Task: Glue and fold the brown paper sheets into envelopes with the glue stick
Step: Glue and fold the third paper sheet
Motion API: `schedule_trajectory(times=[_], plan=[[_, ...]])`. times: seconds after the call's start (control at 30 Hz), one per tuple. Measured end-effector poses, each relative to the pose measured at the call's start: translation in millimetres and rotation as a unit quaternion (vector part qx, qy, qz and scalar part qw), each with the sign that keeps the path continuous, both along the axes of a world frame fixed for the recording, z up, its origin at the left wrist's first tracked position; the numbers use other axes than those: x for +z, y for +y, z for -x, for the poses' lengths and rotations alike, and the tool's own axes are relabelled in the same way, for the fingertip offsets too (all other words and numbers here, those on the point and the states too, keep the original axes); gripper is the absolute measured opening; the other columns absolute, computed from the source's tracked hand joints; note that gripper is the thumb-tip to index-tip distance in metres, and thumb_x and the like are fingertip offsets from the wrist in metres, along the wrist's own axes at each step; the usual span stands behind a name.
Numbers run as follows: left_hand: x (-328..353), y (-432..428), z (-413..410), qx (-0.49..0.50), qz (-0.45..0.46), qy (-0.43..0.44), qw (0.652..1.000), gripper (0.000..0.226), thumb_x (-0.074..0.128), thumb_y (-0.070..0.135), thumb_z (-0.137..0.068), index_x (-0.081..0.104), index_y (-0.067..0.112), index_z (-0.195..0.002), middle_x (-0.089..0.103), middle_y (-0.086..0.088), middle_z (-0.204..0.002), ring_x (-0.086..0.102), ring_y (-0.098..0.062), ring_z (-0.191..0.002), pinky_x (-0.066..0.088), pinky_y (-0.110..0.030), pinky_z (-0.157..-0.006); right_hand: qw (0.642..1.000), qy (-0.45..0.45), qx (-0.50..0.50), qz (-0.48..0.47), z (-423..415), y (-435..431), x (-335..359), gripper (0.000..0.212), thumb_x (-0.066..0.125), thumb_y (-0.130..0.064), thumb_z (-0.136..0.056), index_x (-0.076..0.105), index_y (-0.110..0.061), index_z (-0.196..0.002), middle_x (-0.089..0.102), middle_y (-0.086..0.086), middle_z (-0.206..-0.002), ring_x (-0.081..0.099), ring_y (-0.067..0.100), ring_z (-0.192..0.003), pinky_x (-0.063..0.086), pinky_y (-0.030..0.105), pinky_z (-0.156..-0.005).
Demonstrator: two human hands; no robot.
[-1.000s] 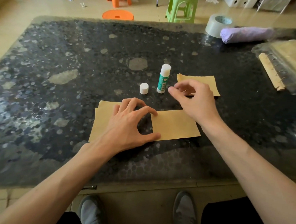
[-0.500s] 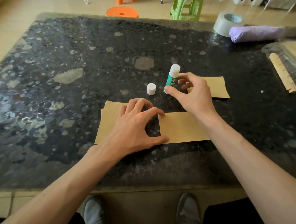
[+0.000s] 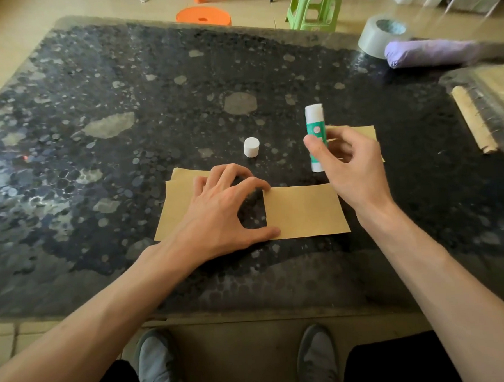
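Gluing step: the right hand (image 3: 351, 168) pinches the glue stick (image 3: 315, 129), the left hand (image 3: 216, 210) pins the brown sheet (image 3: 304, 211) with spread fingertips, and its edge likely needs glue next

left hand (image 3: 217, 213) covers middle of near brown sheets (image 3: 304, 211), frame centre | right hand (image 3: 349, 168) hides most of far sheet (image 3: 364, 131), part of glue stick (image 3: 315, 120) | clear folder (image 3: 480, 108), purple roll (image 3: 430, 53) blurred, cut off at right edge
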State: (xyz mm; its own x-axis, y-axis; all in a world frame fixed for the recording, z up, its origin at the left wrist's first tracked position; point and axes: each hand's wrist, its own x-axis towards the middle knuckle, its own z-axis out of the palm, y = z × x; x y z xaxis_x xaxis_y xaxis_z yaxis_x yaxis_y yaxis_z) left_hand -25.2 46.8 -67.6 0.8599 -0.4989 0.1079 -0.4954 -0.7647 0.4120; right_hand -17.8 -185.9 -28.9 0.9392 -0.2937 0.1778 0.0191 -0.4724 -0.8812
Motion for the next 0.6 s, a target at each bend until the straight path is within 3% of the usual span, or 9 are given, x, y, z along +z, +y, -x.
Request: schedule_trajectory(times=[0.1, 0.27, 0.4, 0.6], plan=[[-0.1, -0.7, 0.2, 0.007, 0.001, -0.005, 1.0, 0.079, 0.055, 0.089, -0.067, 0.055, 0.045, -0.133, 0.043, 0.017, -0.132, 0.033, -0.01, -0.135, 0.023, -0.031, -0.103, 0.997, 0.024, -0.023, -0.069, 17.2, -6.9, 3.8, 0.022, 0.081, -0.041, -0.089, 0.076, -0.026, -0.105, 0.076, -0.009, -0.099, 0.07, 0.002, -0.092, 0.057, 0.019, -0.072], [-0.9, -0.6, 0.9, 0.013, 0.01, -0.01, 1.0, 0.079, 0.057, 0.089, -0.066, 0.056, 0.044, -0.131, 0.044, 0.016, -0.132, 0.032, -0.012, -0.135, 0.024, -0.033, -0.105, 0.974, 0.049, 0.035, -0.216, 28.6, -4.1, 11.1, 0.022, 0.086, -0.015, -0.083, 0.078, -0.017, -0.104, 0.08, -0.006, -0.102, 0.073, 0.003, -0.094, 0.055, 0.016, -0.075], [-1.7, 0.2, 0.6, 0.013, 0.014, -0.005, 1.0, 0.081, 0.057, 0.09, -0.065, 0.055, 0.044, -0.132, 0.044, 0.015, -0.133, 0.031, -0.012, -0.136, 0.023, -0.033, -0.107, 0.983, 0.041, 0.083, -0.16, 29.3, 4.6, 7.8, 0.025, 0.075, -0.024, -0.095, 0.074, -0.013, -0.118, 0.078, -0.005, -0.111, 0.073, 0.008, -0.106, 0.059, 0.023, -0.081], [-4.4, -1.4, 1.1, 0.021, 0.027, 0.003, 0.999, 0.08, 0.058, 0.089, -0.063, 0.05, 0.041, -0.127, 0.042, 0.012, -0.133, 0.033, -0.012, -0.133, 0.022, -0.031, -0.104, 0.983, 0.031, 0.175, 0.056, 28.5, 11.4, -4.6, 0.034, 0.071, -0.039, -0.097, 0.065, -0.022, -0.126, 0.074, -0.01, -0.111, 0.071, 0.008, -0.107, 0.056, 0.027, -0.093]])
